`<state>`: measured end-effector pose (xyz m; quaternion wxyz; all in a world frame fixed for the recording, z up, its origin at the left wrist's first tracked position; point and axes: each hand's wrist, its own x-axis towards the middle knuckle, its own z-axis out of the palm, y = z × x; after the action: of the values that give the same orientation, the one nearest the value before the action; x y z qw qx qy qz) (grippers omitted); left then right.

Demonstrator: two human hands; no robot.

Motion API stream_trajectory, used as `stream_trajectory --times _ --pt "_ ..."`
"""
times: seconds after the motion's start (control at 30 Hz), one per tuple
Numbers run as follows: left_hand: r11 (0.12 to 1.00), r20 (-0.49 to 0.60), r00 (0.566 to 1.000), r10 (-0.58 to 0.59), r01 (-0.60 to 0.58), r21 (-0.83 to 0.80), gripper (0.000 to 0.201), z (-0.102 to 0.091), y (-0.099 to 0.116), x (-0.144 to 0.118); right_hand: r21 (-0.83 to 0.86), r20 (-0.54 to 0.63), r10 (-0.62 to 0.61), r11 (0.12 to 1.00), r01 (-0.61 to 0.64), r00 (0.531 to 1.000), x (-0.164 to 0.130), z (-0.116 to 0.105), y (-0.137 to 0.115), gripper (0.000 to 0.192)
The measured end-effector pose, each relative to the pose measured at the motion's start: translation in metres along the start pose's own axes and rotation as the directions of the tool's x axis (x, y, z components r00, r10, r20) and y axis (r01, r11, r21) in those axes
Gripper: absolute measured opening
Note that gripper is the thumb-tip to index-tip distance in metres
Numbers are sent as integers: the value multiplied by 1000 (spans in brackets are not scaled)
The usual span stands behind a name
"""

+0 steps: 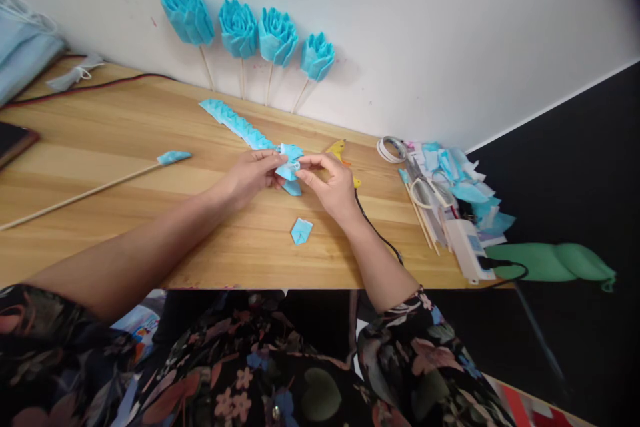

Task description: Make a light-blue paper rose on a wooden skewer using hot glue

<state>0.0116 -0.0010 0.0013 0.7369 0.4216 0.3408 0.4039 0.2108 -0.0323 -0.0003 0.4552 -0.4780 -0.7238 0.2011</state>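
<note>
A pale wall (pixel 400 47) rises behind a wood-grained tabletop (pixel 325 267), which spans the middle of the frame. At the centre, the left hand (pixel 250 177) has its thumb and fingers clamped on a blue folded piece (pixel 291 155); the right hand (pixel 333 187) pinches the same piece from the other side, thumb and forefinger drawn together at its edge. Directly below, a small five-sided blue fold (pixel 301 231) lies flat. From the hands toward the upper left extends a zigzag-edged blue strip (pixel 235 123). Just behind the right hand, partly hidden by it, is a yellow glue gun (pixel 337 148), its black cord (pixel 375 230) running to the lower right.

Four blue flowers on thin stems lean against the wall at upper centre, the leftmost flower (pixel 187 15) standing highest in the frame. At left, a long stick (pixel 90 195) with a blue tip lies aslant. At right are a tape roll (pixel 391 149), scissors (pixel 430 192), blue scraps (pixel 455 170) and a white power strip (pixel 473 250); a green pouch (pixel 560 261) appears beside the last. Pale blue material (pixel 25 47) occupies the upper left.
</note>
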Motion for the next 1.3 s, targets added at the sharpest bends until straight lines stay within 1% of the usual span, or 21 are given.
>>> stream_trajectory --times 0.07,0.13,0.27,0.33,0.43,0.6,0.77,0.9,1.13,1.23,1.3 --pt "1000 7 1000 -6 6 0 24 0 0 0 -38 -2 -9 999 9 1000 0 0 0 11" --pt "1000 7 1000 -7 7 -4 25 0 0 0 -37 2 4 999 -4 1000 -1 0 0 15" --pt "1000 6 1000 12 -11 -14 26 1 0 -1 133 6 68 989 -69 998 -1 -2 -1 39" --pt "1000 -1 1000 15 -15 -15 27 1 1 -1 189 -1 85 978 -84 996 -1 -2 -1 45" --pt "1000 -8 1000 14 -14 -12 26 0 0 0 156 -14 63 986 -60 998 0 -2 0 37" --pt "1000 -2 1000 -2 2 -6 26 0 -1 1 86 3 46 995 -47 999 1 -1 1 22" --pt "1000 10 1000 6 -6 -1 26 0 -2 1 -35 22 28 999 -27 999 1 0 0 10" --pt "1000 25 1000 11 -12 23 30 -1 -3 1 -79 -2 17 997 -17 1000 1 2 1 8" --pt "996 33 999 9 -12 85 32 -2 -4 1 -66 -54 9 998 -13 999 0 4 1 7" --pt "995 20 1000 4 -6 102 32 -1 -4 1 -110 -74 11 994 -19 997 -1 5 -1 7" --pt "995 9 1000 -7 6 104 33 0 -3 1 -158 -88 -26 987 12 996 -1 6 -2 7"
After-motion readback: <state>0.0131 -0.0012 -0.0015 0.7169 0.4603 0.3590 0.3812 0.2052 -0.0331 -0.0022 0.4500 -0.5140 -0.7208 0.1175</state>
